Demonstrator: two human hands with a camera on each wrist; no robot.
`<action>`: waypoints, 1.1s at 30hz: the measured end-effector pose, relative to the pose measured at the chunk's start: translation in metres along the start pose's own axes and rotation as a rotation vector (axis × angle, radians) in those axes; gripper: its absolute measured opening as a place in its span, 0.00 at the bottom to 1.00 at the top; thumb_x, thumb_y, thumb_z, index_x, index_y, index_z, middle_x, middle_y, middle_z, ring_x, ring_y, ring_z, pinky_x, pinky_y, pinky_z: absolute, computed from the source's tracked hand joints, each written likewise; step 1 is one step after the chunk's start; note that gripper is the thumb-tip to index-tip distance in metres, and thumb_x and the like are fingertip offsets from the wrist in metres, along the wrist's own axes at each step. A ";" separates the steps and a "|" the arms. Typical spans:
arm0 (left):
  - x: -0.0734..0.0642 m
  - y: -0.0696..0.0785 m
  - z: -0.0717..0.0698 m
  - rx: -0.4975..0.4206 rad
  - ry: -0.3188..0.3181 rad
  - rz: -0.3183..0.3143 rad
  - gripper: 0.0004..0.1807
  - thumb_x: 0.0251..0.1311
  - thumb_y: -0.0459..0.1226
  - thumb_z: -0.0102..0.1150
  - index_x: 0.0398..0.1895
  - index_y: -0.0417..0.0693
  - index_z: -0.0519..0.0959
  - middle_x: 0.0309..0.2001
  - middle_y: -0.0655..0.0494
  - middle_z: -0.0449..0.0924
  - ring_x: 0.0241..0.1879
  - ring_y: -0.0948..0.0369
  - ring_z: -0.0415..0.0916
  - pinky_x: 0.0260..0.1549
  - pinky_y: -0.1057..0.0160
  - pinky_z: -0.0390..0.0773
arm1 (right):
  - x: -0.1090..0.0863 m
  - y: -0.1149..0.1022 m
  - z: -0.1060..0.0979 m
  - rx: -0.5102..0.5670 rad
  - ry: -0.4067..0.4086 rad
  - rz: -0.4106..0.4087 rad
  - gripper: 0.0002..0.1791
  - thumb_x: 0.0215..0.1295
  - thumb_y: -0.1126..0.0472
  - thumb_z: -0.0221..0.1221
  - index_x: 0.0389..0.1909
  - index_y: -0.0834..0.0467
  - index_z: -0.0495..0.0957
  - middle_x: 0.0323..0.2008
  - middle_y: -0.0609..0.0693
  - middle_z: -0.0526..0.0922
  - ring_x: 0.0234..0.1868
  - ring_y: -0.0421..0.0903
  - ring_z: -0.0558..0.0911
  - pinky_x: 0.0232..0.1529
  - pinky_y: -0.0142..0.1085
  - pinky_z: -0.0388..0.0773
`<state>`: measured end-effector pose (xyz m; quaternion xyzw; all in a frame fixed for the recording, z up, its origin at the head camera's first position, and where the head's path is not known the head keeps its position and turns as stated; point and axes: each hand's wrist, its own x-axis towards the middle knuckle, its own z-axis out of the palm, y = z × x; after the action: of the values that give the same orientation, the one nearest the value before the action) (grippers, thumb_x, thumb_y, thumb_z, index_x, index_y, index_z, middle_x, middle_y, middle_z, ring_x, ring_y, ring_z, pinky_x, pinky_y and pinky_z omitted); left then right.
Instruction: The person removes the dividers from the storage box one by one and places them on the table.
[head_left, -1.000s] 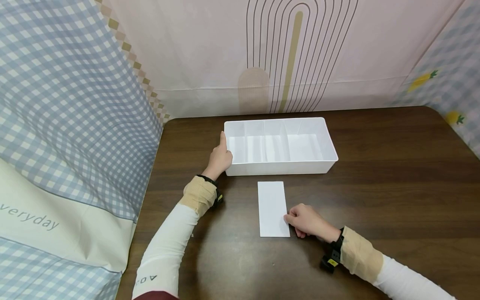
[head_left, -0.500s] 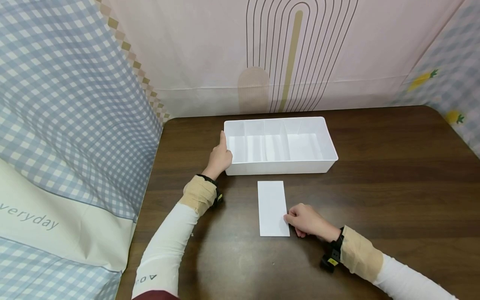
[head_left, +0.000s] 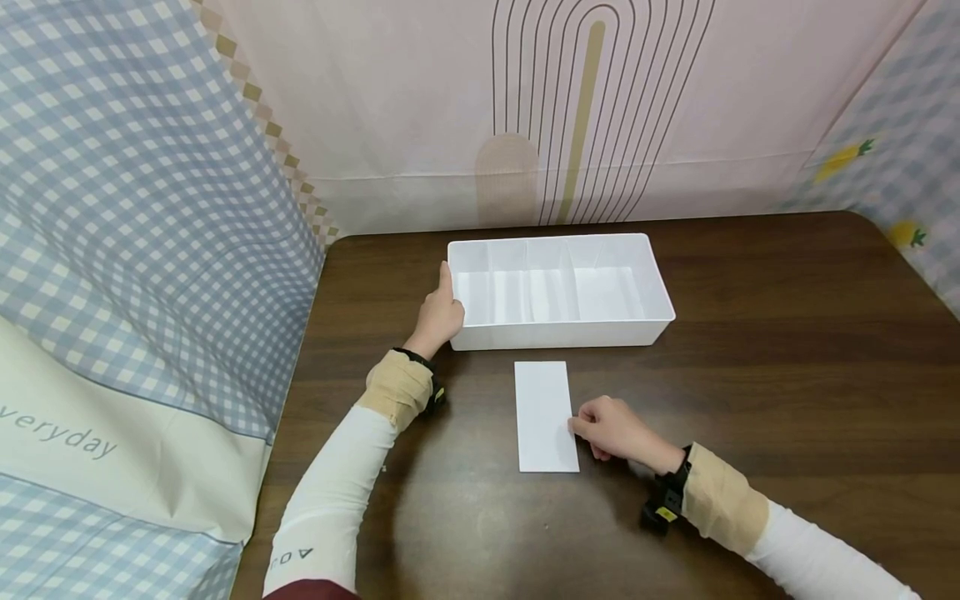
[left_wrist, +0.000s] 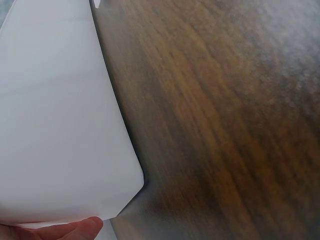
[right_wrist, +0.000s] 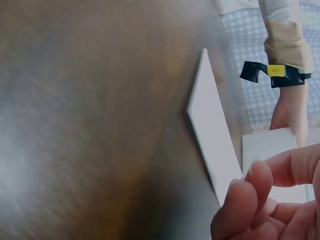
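My left hand is at the left end of a white divided box. Its index finger runs straight along the end wall, and the hand overlaps the rim near the front corner. In the left wrist view, a fingertip lies beside the box's end edge. In front of the box lies a flat white rectangular card. My right hand is curled at the card's right edge, thumb and index fingertips together. The right wrist view shows these fingertips overlapping the card, with no object visible between them.
The box has several compartments with upright dividers. Brown wood-grain table surrounds it, its back edge close behind the box. A checked cloth hangs at the left, and a pale patterned cloth covers the back.
My right hand has shifted slightly away from me along the card's right edge. The card, the box and my left hand stay in place.
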<state>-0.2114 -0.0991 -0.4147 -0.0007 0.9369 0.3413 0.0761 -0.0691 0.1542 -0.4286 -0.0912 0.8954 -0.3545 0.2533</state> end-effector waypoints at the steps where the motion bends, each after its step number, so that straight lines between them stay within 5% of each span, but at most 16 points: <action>1: 0.000 0.000 0.000 0.000 -0.002 -0.002 0.37 0.57 0.30 0.30 0.69 0.47 0.31 0.16 0.53 0.61 0.12 0.61 0.54 0.11 0.67 0.57 | 0.000 -0.001 -0.002 -0.003 0.011 -0.003 0.19 0.59 0.60 0.51 0.09 0.58 0.66 0.05 0.45 0.66 0.09 0.41 0.69 0.14 0.33 0.66; 33: -0.001 0.001 -0.001 -0.018 -0.008 -0.013 0.37 0.57 0.30 0.31 0.69 0.48 0.31 0.16 0.53 0.61 0.11 0.61 0.53 0.11 0.67 0.57 | 0.018 -0.021 -0.041 -0.074 0.286 -0.120 0.12 0.58 0.59 0.52 0.17 0.59 0.72 0.14 0.47 0.67 0.17 0.42 0.66 0.20 0.32 0.62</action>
<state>-0.2109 -0.0987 -0.4134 -0.0060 0.9334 0.3495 0.0818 -0.1059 0.1576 -0.3958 -0.1023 0.9278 -0.3450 0.0980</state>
